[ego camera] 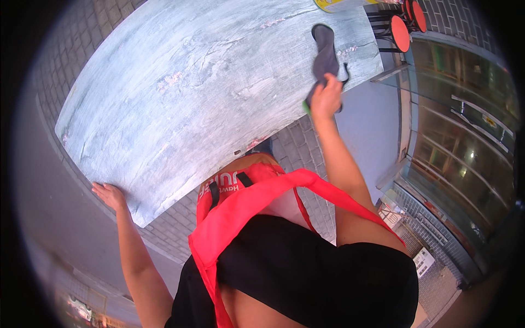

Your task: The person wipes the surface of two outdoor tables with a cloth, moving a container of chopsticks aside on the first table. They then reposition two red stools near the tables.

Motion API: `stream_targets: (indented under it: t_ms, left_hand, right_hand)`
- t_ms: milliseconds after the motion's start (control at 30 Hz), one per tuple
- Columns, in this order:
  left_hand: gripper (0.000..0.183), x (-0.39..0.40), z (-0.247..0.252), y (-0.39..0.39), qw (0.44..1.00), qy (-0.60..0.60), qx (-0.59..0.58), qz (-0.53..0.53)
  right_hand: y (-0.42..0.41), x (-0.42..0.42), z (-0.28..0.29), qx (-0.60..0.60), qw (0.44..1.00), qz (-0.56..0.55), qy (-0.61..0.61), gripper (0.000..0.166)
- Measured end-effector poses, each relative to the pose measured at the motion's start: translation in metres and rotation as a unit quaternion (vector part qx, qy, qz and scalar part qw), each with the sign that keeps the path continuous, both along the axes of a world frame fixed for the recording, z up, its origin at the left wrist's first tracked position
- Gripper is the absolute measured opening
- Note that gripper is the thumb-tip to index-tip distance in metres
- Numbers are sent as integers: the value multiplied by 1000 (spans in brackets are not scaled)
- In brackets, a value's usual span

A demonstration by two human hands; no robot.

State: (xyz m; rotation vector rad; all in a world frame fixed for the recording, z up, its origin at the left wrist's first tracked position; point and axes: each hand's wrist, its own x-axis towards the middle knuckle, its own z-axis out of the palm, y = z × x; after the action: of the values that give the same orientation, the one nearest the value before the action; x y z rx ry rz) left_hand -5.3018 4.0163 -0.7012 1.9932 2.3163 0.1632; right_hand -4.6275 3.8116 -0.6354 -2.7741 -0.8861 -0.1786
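A long dark grey cloth [325, 57] lies twisted on the right end of a table [205, 90] with a pale blue-grey, marble-patterned top. My right hand [327, 98] grips its near end at the table's front edge. A green edge shows beside the hand, and a thin black strip curls out on the right. What exactly the cloth is cannot be made out. Over at the left end, my left hand [110, 196] rests on the table's edge with fingers spread, holding nothing. A red apron [246, 197] with white lettering hangs on my front.
Black-legged stools with red seats [400, 33] stand beyond the table's right end. A yellow-rimmed object [340, 5] sits at the far edge, partly cut off. Glass doors [463, 123] with metal handles are on the right. Grey brick paving [297, 143] surrounds the table.
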Motion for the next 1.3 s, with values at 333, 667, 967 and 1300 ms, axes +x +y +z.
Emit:
stream_targets:
  t_ms: [333, 667, 967, 1300]
  left_hand:
    - [56, 205, 27, -11, 973, -80, 25, -213]
    - [63, 302, 53, -9, 975, -55, 0, -214]
    - [65, 308, 56, -4, 978, -55, -37, -198]
    - [66, 183, 51, -126, 974, -100, 56, 196]
  right_hand:
    - [41, -238, 5, 65, 823, 522, 213, 22]
    - [196, 43, -8, 54, 977, 197, 67, 25]
    - [218, -100, -11, 51, 932, 358, 36, 29]
    - [327, -51, -8, 92, 780, 613, 82, 26]
